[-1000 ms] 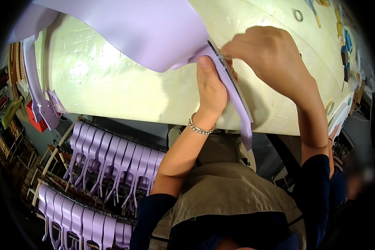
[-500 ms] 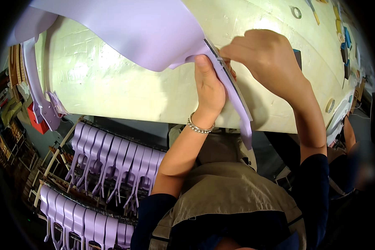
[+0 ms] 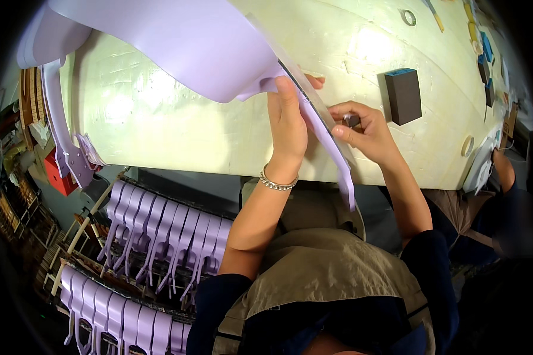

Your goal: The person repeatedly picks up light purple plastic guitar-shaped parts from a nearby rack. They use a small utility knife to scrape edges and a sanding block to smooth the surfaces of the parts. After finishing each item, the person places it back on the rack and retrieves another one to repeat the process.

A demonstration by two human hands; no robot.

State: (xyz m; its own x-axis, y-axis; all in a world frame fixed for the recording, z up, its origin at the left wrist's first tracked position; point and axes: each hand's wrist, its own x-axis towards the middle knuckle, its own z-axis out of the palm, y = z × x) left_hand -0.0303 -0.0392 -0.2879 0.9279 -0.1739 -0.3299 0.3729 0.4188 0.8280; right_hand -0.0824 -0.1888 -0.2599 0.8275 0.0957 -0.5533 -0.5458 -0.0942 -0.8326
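Note:
A large, smooth lilac panel (image 3: 177, 41) curves over the work table, with a narrow arm running down toward me at the right. My left hand (image 3: 288, 127), a studded bracelet at its wrist, grips that arm, thumb on the near face and fingertips showing behind. A thin greyish strip (image 3: 314, 100) with a dark line lies along the arm's right edge. At the strip's lower part is my right hand (image 3: 364, 133), its fingers curled around a small dark, shiny piece (image 3: 350, 120). Thumb and forefinger are close to the strip; whether they touch it I cannot tell.
A dark block (image 3: 404, 97) with a blue top stands on the pale, film-covered table (image 3: 207, 142). Tape rolls (image 3: 408, 18) and tools lie farther off. Several lilac parts (image 3: 160, 219) hang on racks at lower left. A red box (image 3: 59, 174) stands left; another person's arm (image 3: 503, 168) shows right.
My right hand has come down along the strip, turning so its fingers and the small dark piece show. The dark block is now uncovered. The panel and left hand have shifted slightly left.

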